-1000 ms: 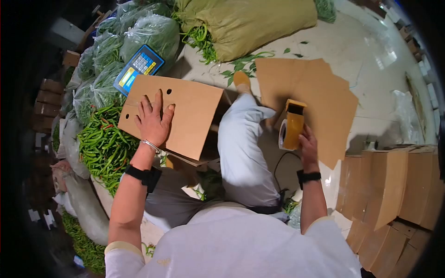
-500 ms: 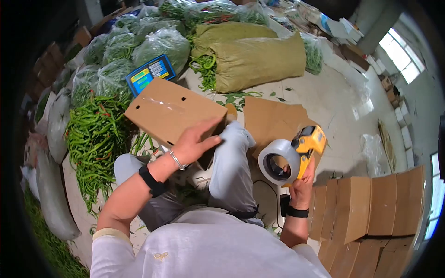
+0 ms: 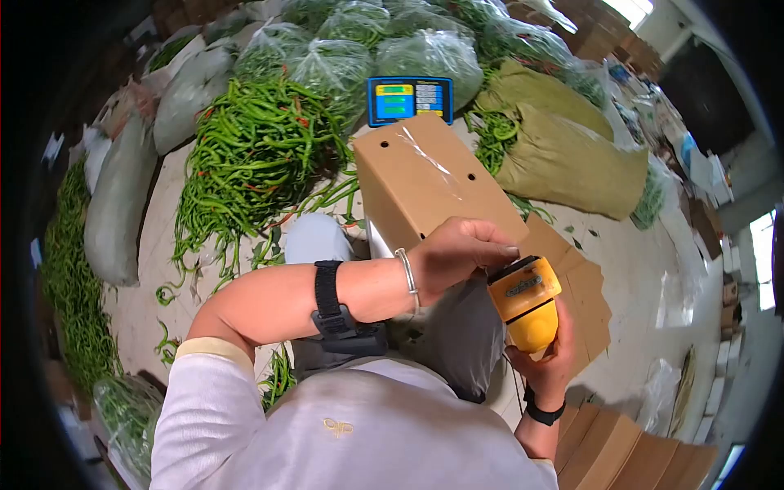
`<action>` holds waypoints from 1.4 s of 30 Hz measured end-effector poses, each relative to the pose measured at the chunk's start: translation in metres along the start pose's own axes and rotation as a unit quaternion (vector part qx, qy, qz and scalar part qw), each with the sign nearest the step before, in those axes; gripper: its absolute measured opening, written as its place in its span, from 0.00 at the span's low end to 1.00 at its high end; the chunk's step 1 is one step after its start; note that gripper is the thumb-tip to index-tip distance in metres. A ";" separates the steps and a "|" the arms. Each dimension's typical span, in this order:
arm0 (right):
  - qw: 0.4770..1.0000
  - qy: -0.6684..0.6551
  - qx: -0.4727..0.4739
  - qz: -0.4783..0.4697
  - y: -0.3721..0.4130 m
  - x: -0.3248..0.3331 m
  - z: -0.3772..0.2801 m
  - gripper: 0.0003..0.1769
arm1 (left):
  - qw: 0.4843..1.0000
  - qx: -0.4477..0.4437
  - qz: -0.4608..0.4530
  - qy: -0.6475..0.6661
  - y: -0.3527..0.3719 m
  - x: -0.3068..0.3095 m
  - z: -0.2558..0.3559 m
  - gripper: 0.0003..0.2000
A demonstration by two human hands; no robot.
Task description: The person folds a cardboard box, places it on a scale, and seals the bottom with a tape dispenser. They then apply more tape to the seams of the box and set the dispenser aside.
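Observation:
A yellow tape dispenser point(image 3: 531, 304) is gripped from below by my right hand point(image 3: 549, 363), right of my knees. My left hand point(image 3: 461, 255) reaches across to the dispenser's black front edge, its thumb and fingertips closed together there; whether they pinch the tape is too small to tell. Just beyond my left hand stands a closed cardboard box point(image 3: 433, 175) with small round holes and a shiny strip of clear tape on top. Behind the box is a blue scale display point(image 3: 410, 101).
A heap of green chilies point(image 3: 253, 155) lies left of the box. Plastic bags of chilies point(image 3: 429, 65) line the back. Olive sacks point(image 3: 572, 163) lie at the back right. Flat cardboard point(image 3: 580, 302) is beside the dispenser, with stacked cartons point(image 3: 629, 449) at the lower right.
The view has swung, so the box and chilies appear further right. My left hand has left the box and moved to the dispenser, which has been turned in my right hand.

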State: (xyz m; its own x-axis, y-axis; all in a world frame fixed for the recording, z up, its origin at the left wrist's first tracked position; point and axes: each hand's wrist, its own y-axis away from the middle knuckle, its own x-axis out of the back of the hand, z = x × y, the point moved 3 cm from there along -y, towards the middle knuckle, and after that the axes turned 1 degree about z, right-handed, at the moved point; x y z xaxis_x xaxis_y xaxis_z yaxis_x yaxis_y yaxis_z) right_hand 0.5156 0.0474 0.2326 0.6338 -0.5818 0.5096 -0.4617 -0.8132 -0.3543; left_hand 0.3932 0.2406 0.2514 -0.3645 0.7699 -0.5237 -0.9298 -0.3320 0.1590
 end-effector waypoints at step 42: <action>0.965 0.163 0.002 -0.205 -0.218 -0.130 -0.024 0.39 | 0.923 -0.014 0.317 -0.219 -0.182 0.471 0.043 0.09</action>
State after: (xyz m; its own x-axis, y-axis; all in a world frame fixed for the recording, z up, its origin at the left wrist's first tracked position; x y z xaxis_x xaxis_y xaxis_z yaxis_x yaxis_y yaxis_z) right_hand 0.5192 0.3005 0.2629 0.5331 -0.1769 0.8274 -0.2114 -0.9747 -0.0722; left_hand 0.3880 0.6872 0.0119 -0.8260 0.5608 0.0568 -0.5235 -0.8005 0.2917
